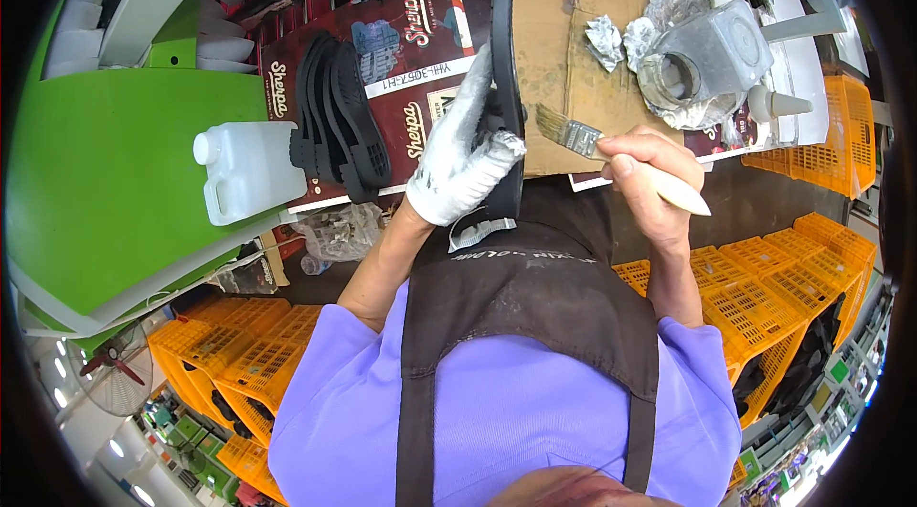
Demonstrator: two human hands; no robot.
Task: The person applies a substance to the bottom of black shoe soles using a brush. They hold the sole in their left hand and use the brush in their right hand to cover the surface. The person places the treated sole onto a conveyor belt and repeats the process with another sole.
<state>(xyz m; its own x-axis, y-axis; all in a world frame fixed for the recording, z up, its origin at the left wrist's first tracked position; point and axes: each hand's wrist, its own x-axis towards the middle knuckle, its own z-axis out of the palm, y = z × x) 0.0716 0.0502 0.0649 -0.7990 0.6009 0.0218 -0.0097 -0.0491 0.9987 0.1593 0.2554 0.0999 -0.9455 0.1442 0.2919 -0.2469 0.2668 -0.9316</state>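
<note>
In a white glove, my left hand (465, 155) grips a long black shoe sole (508, 58), which stands on edge over the cardboard. My bare right hand (654, 168) is closed round the pale handle of a flat paintbrush (576, 136). Its bristles point left toward the sole, with a small gap between them. Several more black soles (336, 115) lie stacked to the left on dark red printed card. Up and to the right of the brush, a cloudy plastic bottle (721, 48) lies tilted beside an open, crusted round container (669, 77).
Brown cardboard (549, 58) covers the work surface, with crumpled foil (605, 41) on it. A nozzle-tipped bottle (778, 104) lies at the right edge. A white jug (250, 171) stands by the green panel (124, 172). Orange crates (764, 278) are stacked on both sides below.
</note>
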